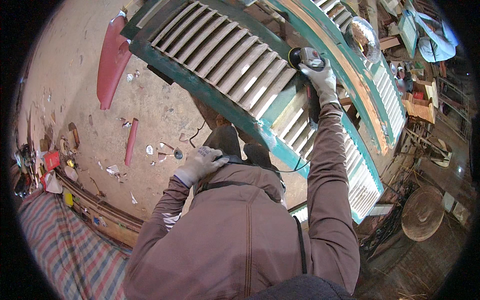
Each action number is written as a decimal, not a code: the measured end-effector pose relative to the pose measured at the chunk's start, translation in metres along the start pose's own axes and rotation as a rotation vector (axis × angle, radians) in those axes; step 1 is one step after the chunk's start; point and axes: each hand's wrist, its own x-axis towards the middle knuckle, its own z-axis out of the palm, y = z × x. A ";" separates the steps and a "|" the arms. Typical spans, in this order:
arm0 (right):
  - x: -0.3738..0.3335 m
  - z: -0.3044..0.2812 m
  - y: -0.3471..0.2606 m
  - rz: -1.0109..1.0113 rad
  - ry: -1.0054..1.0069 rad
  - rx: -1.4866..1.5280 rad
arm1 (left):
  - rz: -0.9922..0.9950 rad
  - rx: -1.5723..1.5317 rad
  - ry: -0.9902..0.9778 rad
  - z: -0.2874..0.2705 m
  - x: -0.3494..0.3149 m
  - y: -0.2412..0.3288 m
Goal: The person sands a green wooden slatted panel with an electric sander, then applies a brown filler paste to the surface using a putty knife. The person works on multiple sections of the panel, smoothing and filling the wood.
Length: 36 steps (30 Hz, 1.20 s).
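Observation:
A green louvered shutter [197, 80] with bare wooden slats lies across the space before me. My right hand [322, 80], in a pale work glove, is closed around the head of an angle grinder [313, 105]. The round disc [294, 58] of the grinder is at the slats, beside the shutter's far rail. My left hand [201, 166], also gloved, rests against my thigh with its fingers curled at a thin black power cord [287, 171]. This cord runs from near the grinder across my lap to the left hand; its grip is partly hidden.
A second green shutter [350, 85] with a stripped wooden edge lies beyond. On it stands a clear bowl [363, 40]. Red sheet scraps [113, 65] litter the concrete floor. A striped tarp [75, 240] is at lower left, a round wooden disc [423, 213] at right.

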 end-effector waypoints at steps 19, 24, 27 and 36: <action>0.045 0.057 -0.135 -0.092 -0.129 0.005 | -0.150 -0.080 0.037 -0.027 -0.019 -0.053; 0.062 0.077 -0.167 -0.140 -0.134 -0.021 | -0.085 -0.093 0.253 -0.021 -0.028 -0.062; 0.065 0.085 -0.193 -0.168 -0.123 -0.054 | -0.127 -0.079 0.234 -0.028 -0.032 -0.062; 0.073 0.086 -0.178 -0.228 -0.109 -0.046 | -0.085 -0.087 0.401 -0.004 -0.036 -0.065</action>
